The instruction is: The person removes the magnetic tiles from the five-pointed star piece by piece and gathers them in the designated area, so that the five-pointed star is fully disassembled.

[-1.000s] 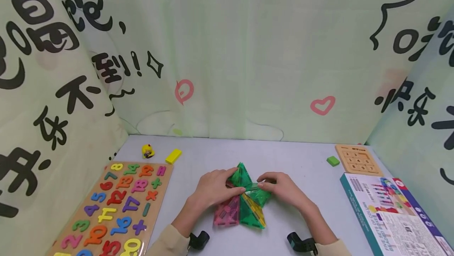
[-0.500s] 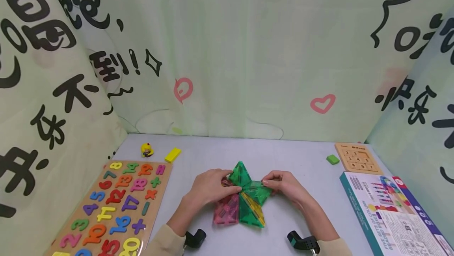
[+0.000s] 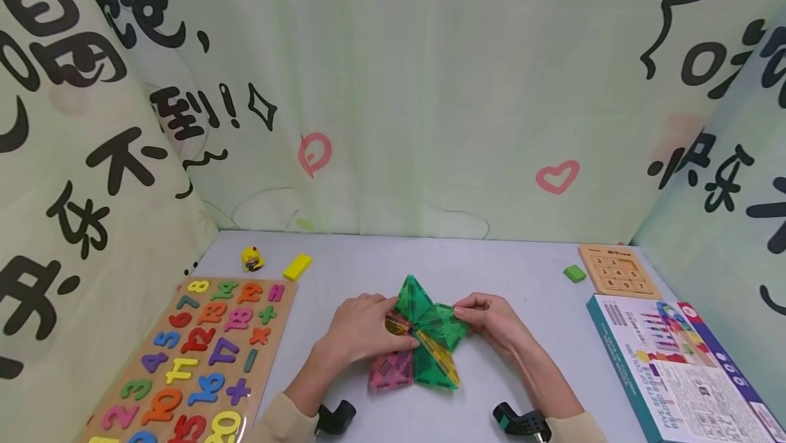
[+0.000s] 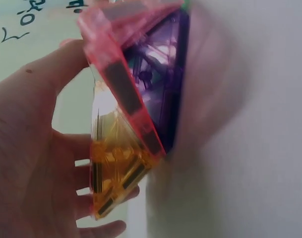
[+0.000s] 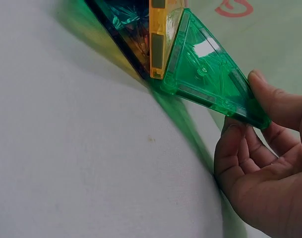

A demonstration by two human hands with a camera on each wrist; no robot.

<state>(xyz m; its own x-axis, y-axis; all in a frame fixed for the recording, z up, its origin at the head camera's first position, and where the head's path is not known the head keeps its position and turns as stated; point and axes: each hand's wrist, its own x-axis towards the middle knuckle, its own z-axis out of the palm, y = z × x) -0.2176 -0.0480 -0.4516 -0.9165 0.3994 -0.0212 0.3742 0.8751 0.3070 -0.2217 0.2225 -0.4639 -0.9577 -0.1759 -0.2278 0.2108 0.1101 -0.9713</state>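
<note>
In the head view a star-like build of translucent magnetic tiles [image 3: 432,354] stands on the table, with green, pink and yellow triangles around its middle. My left hand [image 3: 359,327] grips its left side, thumb near the centre. The left wrist view shows the fingers behind a yellow tile [image 4: 116,153], beside a pink-edged tile [image 4: 123,89] and a purple tile [image 4: 163,74]. At the right, my right hand [image 3: 494,320] pinches the outer corner of a green triangular tile [image 5: 205,69] between thumb and fingers. That tile's inner corner meets a yellow tile [image 5: 159,44].
To the left lies a wooden board [image 3: 270,347] of coloured numbers, with a yellow block [image 3: 297,267] and a small yellow figure [image 3: 252,259] behind it. On the right are a printed box [image 3: 681,368], a wooden number board [image 3: 617,271] and a green block [image 3: 574,273].
My right hand has shifted from lying over the green tile to pinching its outer corner. The build has turned slightly, its top point moving left, and my left thumb sits a little lower.
</note>
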